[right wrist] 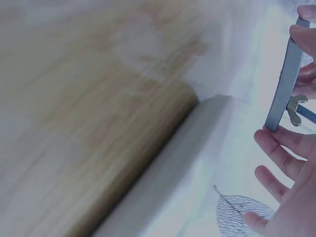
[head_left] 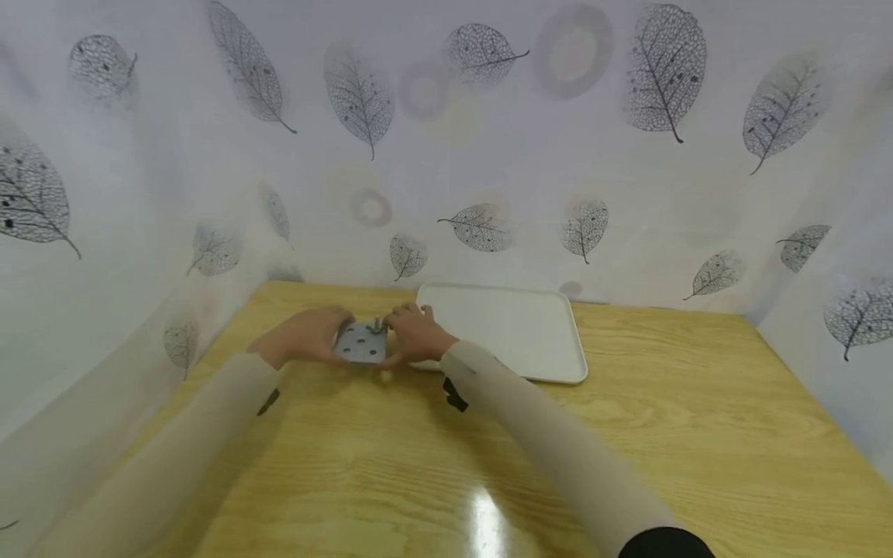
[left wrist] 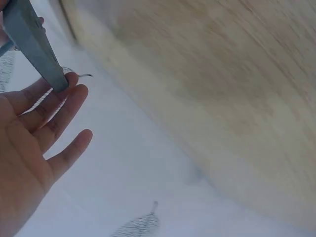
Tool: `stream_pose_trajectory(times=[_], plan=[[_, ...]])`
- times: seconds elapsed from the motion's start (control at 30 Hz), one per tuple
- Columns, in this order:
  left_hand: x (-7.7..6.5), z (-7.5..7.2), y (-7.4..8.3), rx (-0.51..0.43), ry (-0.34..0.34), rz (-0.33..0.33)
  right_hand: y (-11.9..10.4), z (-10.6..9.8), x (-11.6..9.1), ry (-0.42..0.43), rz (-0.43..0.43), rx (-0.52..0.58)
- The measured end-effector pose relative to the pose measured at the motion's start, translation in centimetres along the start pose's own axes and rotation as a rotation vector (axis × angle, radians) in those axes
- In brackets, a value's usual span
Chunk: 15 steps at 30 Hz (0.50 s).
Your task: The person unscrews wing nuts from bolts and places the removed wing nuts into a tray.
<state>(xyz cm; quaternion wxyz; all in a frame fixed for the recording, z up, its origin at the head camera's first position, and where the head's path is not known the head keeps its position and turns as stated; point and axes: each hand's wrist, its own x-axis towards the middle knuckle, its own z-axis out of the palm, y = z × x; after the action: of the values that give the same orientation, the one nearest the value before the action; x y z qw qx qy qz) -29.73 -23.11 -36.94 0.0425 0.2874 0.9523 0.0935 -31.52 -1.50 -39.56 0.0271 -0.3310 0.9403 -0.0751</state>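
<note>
A grey flat metal plate (head_left: 360, 355) with several holes is held up between both hands, above the table's far left part. My left hand (head_left: 307, 335) grips its left edge; in the left wrist view the fingertips touch the end of the plate (left wrist: 35, 44) and the little finger stands away. My right hand (head_left: 418, 336) pinches the right edge between thumb and fingers. A brass-coloured wing nut (right wrist: 295, 109) sits on a threaded bolt (right wrist: 307, 114) against one face of the plate, near its upper right corner in the head view.
Behind and right of the hands lies a white rectangular tray (head_left: 509, 333) on the wood-grain table (head_left: 670, 434). White sheeting (head_left: 488, 170) printed with leaves encloses the table's back and sides. A glare spot shines on the near tabletop.
</note>
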Motion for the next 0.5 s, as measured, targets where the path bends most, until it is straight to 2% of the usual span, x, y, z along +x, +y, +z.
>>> stream_pose_trajectory(times=[0.3,0.5], plan=[[-1.5,-1.6,5.0,0.137,0.148,0.132,0.5,-3.0,-5.9,0.131,-0.076,0.048],[-2.5,-2.9,8.5,0.163,0.242,0.183,0.7,-4.5,-9.8,0.243,-0.105,0.092]])
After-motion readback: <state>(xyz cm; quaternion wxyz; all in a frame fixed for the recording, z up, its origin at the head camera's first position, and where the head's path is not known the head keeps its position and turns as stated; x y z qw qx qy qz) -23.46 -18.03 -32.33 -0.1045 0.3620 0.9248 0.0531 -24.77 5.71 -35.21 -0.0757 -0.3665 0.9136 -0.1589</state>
